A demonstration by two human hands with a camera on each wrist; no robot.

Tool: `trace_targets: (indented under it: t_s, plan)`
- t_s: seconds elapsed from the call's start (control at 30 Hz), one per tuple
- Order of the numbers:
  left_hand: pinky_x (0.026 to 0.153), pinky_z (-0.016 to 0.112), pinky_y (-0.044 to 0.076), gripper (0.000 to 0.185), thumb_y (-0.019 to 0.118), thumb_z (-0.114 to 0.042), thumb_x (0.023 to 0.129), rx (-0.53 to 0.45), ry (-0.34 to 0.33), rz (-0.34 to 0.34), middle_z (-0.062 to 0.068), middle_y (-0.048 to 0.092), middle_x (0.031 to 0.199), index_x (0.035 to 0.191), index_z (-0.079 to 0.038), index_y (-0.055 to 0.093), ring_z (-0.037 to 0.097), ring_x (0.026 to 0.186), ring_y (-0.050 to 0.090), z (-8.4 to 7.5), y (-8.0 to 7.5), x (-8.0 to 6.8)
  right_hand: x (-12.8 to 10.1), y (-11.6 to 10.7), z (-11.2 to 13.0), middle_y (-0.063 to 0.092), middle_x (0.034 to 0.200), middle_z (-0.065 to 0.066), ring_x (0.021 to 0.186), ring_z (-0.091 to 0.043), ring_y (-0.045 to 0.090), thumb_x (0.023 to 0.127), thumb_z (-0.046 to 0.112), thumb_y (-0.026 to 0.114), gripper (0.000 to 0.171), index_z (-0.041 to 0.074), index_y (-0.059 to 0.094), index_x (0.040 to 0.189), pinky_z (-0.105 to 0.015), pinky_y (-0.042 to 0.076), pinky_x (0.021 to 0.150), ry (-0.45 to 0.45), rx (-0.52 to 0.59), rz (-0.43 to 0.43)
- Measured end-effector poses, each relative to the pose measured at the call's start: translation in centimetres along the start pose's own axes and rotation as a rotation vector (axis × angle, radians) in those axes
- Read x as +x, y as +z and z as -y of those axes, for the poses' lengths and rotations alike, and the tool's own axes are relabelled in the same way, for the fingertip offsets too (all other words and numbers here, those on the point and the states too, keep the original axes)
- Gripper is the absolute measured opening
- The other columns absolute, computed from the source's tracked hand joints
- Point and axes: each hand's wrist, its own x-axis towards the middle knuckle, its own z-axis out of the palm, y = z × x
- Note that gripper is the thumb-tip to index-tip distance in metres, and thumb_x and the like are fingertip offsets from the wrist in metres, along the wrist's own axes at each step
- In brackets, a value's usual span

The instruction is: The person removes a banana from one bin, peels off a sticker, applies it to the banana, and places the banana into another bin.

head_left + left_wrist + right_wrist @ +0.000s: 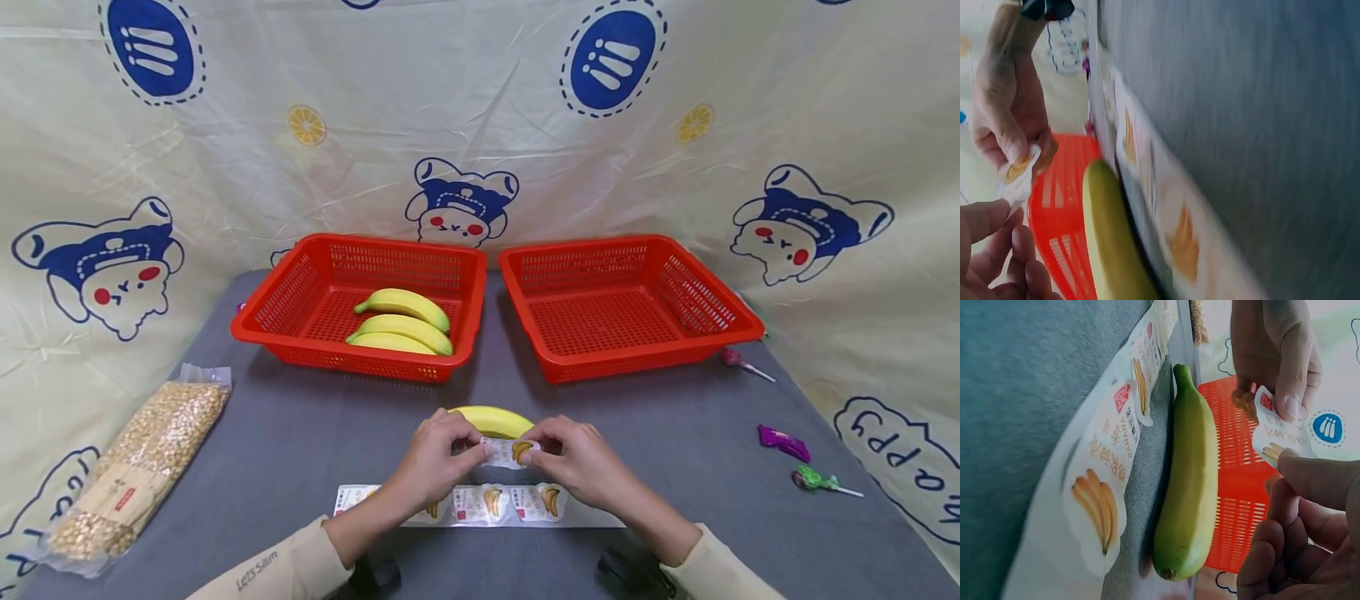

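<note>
Both hands hold one small banana sticker (508,451) between them just above a banana (491,420) lying on the grey table. My left hand (444,454) pinches the sticker's left end, my right hand (567,457) pinches its right end. In the right wrist view the sticker (1277,432) hangs between thumbs and fingertips, beside the banana (1188,481). The left wrist view shows the sticker (1018,178) and the banana (1110,237) too. A strip of banana stickers (487,504) lies flat under my wrists.
Two red baskets stand behind: the left one (300,287) holds three bananas (405,323), the right one (675,287) holds nothing. A bag of beans (131,467) lies at the left. Lollipops (817,481) and a purple sweet (783,442) lie at the right.
</note>
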Motion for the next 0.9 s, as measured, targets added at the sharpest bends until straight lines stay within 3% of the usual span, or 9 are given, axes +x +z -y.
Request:
trace_targets:
  t_s: [0.1,0.23,0.33,0.5,0.67,0.9]
  plan:
    - [0.074,0.028,0.033,0.008,0.075,-0.02,0.078,0.1,0.002,-0.008,-0.007,0.058,0.069,0.073,-0.016,0.073,0.012,0.075,0.046,0.5,-0.7,0.9,1.4,0.3,-0.1,0.061,0.073,0.004,0.067,-0.003,0.049,0.078,0.018,0.075,0.008,0.014,0.068,0.078,-0.019,0.042,0.061,0.024,-0.012,0.013]
    - [0.072,0.029,0.034,0.008,0.076,-0.022,0.077,0.272,0.046,-0.041,-0.006,0.058,0.068,0.073,-0.015,0.074,0.01,0.074,0.045,1.3,-1.3,2.2,3.3,0.5,-0.2,0.057,0.066,0.007,0.064,-0.006,0.046,0.078,0.023,0.075,0.016,0.017,0.063,0.069,-0.02,0.037,0.058,0.015,-0.037,0.028]
    - [0.071,0.029,0.033,0.011,0.077,-0.023,0.075,0.34,0.067,-0.051,-0.006,0.058,0.068,0.071,-0.015,0.072,0.011,0.074,0.046,1.9,-1.5,2.8,4.6,0.7,-0.5,0.052,0.062,0.009,0.06,-0.005,0.043,0.079,0.023,0.074,0.02,0.017,0.059,0.066,-0.02,0.034,0.055,-0.018,-0.074,0.032]
    - [0.071,0.03,0.032,0.014,0.077,-0.024,0.075,0.345,0.056,-0.017,-0.005,0.058,0.068,0.068,-0.016,0.068,0.014,0.076,0.049,2.6,-1.6,3.5,6.0,1.0,-0.9,0.047,0.058,0.009,0.055,-0.004,0.038,0.078,0.022,0.073,0.022,0.014,0.058,0.065,-0.019,0.029,0.051,-0.018,-0.13,0.079]
    - [0.071,0.031,0.037,0.014,0.076,-0.023,0.076,0.343,0.018,0.022,-0.004,0.057,0.069,0.068,-0.017,0.066,0.015,0.077,0.051,2.9,-1.7,3.7,6.7,1.2,-0.9,0.042,0.058,0.008,0.055,-0.006,0.037,0.079,0.023,0.073,0.023,0.013,0.058,0.066,-0.019,0.027,0.051,0.04,-0.161,0.147]
    - [0.064,0.025,0.038,0.016,0.074,-0.025,0.078,0.369,0.006,0.06,-0.004,0.053,0.07,0.07,-0.016,0.064,0.01,0.072,0.049,3.0,-1.5,3.9,6.9,1.5,-0.8,0.039,0.057,0.007,0.055,-0.008,0.036,0.078,0.026,0.074,0.028,0.014,0.054,0.064,-0.021,0.025,0.052,0.071,-0.222,0.131]
